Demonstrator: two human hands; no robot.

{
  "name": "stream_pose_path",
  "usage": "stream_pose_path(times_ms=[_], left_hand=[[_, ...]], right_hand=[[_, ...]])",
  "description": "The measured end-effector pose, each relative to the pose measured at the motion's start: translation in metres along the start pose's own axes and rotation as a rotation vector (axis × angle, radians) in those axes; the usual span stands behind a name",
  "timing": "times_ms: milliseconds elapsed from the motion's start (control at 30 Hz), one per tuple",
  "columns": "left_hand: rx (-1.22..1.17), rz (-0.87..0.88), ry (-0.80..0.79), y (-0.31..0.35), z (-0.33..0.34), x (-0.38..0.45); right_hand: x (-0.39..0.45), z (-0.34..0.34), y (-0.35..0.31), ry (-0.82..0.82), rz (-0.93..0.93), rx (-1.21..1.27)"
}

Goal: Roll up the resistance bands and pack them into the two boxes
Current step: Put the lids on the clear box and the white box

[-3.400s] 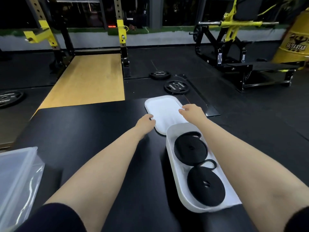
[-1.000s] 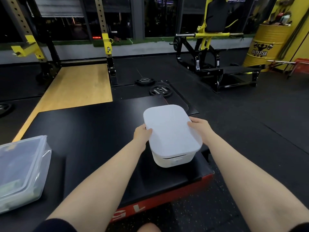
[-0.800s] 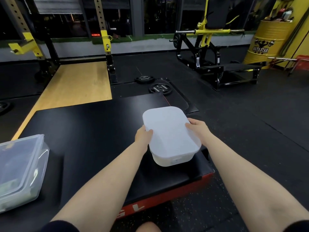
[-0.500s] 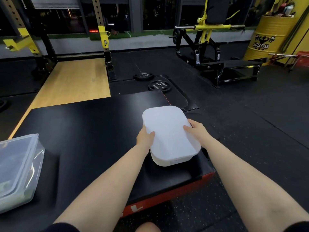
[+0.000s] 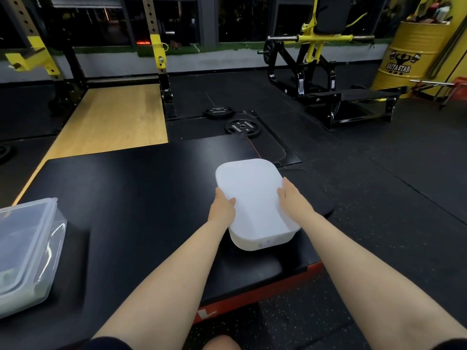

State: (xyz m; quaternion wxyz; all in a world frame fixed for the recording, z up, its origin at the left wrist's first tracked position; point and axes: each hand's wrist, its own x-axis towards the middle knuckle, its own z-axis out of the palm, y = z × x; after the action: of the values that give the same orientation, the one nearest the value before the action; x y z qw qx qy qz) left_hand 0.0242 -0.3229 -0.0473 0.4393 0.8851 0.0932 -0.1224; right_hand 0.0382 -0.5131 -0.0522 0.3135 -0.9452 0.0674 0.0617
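Observation:
A white box point(image 5: 255, 198) with its lid on stands near the right front corner of the black padded platform point(image 5: 131, 193). The rolled black bands inside it are hidden. My left hand point(image 5: 222, 210) rests against the box's left side with the thumb on the lid. At the right edge of the lid my right hand point(image 5: 290, 198) presses down, its fingers straight along that edge. A second box of clear plastic point(image 5: 25, 248), lid on, sits at the platform's far left.
The platform has a red front face point(image 5: 252, 296) just in front of my knee. Two weight plates point(image 5: 242, 126) lie on the floor beyond it. A squat rack point(image 5: 158, 56), a black and yellow machine point(image 5: 316, 59) and a yellow drum point(image 5: 414, 54) stand further back.
The lid, which lay beyond the open box with two rolled bands visible, is now on the box. Over the last second both hands slid nearer along the lid's edges.

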Motion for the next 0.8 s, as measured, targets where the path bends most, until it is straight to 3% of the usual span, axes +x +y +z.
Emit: stream_pose_path(times_ms=[167, 300, 800], left_hand=[[0.556, 0.247, 0.124, 0.002, -0.003, -0.005], [0.763, 0.386, 0.021, -0.004, -0.002, -0.006], [0.749, 0.429, -0.104, -0.014, -0.018, -0.012]], right_hand=[[-0.009, 0.008, -0.005, 0.066, -0.167, -0.386], [-0.015, 0.013, -0.007, 0.012, -0.260, -0.457], [-0.018, 0.013, -0.012, -0.007, -0.235, -0.513]])
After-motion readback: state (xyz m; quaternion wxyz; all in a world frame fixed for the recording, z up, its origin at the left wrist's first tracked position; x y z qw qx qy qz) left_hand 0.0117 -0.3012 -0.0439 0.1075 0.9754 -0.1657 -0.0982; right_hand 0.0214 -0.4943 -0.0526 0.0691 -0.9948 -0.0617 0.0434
